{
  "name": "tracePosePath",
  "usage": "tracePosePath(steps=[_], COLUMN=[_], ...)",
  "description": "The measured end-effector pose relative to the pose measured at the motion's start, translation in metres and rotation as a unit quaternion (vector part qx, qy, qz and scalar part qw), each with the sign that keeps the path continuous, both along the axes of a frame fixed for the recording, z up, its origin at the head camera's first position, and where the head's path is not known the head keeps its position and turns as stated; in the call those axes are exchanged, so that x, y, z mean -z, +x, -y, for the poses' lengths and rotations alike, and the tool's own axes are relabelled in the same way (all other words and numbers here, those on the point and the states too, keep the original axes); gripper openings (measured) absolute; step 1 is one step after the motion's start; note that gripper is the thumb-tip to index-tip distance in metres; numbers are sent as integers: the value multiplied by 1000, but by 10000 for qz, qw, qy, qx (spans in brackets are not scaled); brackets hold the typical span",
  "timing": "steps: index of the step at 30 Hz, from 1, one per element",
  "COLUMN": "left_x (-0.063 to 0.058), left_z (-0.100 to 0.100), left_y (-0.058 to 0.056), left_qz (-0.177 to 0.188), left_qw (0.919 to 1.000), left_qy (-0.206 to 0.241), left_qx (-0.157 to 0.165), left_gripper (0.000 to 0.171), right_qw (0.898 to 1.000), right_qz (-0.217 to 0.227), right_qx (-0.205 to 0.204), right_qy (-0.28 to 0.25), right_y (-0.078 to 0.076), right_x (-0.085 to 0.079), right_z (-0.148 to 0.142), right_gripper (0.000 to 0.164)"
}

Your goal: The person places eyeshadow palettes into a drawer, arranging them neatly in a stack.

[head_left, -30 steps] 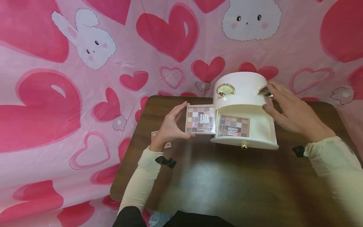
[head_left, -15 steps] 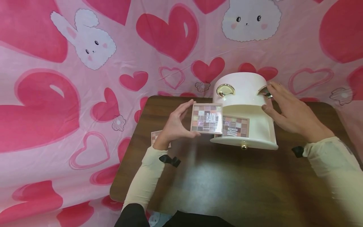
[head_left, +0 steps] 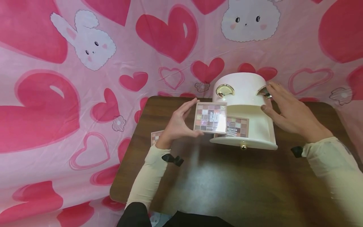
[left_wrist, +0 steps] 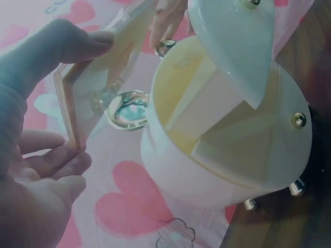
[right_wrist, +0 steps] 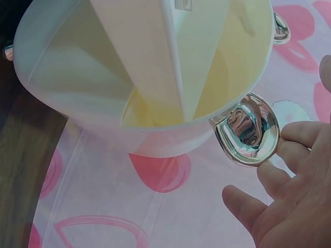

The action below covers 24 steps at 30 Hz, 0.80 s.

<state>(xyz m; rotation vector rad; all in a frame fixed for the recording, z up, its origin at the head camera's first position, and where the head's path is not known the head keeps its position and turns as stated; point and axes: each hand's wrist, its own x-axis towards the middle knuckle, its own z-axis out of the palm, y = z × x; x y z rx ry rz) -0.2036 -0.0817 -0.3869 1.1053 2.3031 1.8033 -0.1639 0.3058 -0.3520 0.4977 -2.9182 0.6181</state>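
Note:
My left hand (head_left: 181,123) pinches an eyeshadow palette (head_left: 210,118) by its edges, thumb on the near edge and fingers on the far one. The palette's clear lid faces up, held over the left part of a pulled-out drawer (head_left: 259,126). A second eyeshadow palette (head_left: 241,124) lies in that drawer, partly hidden by the held one. The drawer belongs to a rounded white organizer (head_left: 245,90) with gold side handles. My right hand (head_left: 295,110) lies along the organizer's right side, fingers straight, and its fingertips touch the right gold handle (right_wrist: 248,129).
Another palette (head_left: 156,137) lies on the brown table (head_left: 221,183) at the left, half covered by my left wrist. A lower gold knob (left_wrist: 299,120) and short metal feet (left_wrist: 297,187) show on the organizer. A pink heart-print cloth (head_left: 170,31) hangs behind.
My left hand has moved right with the palette, which now overlaps the left part of the drawer and its palette. The right hand stays at the handle.

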Motion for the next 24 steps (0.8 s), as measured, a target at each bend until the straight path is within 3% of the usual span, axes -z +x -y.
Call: tracePosePath(steps=[10, 24], left_x=[1, -2], left_z=[-9, -28], left_y=[-4, -1], left_qz=[-234, -16], left_qw=[9995, 9997], left_qy=[13, 113], left_qx=[221, 216], left_gripper=[106, 107], right_qw=[10000, 9999], right_qz=[-53, -128], right_qx=[5, -48], right_qy=[-20, -93], right_y=[-1, 0], right_x=[2, 2], right_z=[0, -2], right_gripper=[75, 75])
